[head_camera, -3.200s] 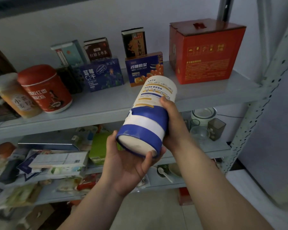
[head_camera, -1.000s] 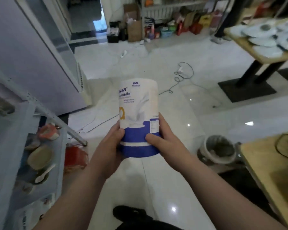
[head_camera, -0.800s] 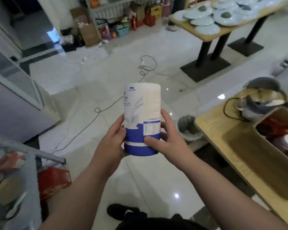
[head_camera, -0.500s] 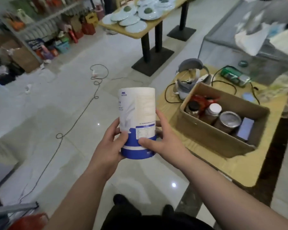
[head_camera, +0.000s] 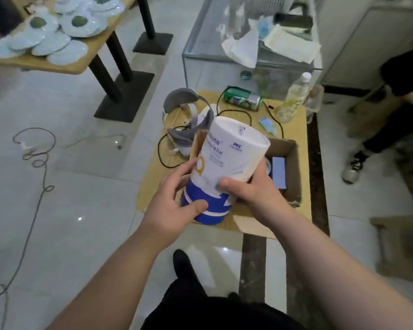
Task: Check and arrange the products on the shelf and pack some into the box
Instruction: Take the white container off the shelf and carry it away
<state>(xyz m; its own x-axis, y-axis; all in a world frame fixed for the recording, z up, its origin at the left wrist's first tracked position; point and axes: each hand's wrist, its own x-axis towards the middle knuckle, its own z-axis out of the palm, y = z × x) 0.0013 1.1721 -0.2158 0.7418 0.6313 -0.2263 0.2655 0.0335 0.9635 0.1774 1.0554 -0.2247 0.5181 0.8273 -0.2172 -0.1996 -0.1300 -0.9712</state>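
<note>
Now, two hands holding a tall white and blue can (head_camera: pixel 227 163), left hand (head_camera: pixel 172 210) gripping its blue bottom end, right hand (head_camera: pixel 253 191) wrapping round its middle, can leaning (top end pointing up, away and right), hanging over the cardboard box (head_camera: pixel 294 172) on the wooden table (head_camera: pixel 152 183).

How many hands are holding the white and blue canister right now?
2. The left hand grips the canister at its blue base; the right hand grips its right side, thumb across the front.
</note>
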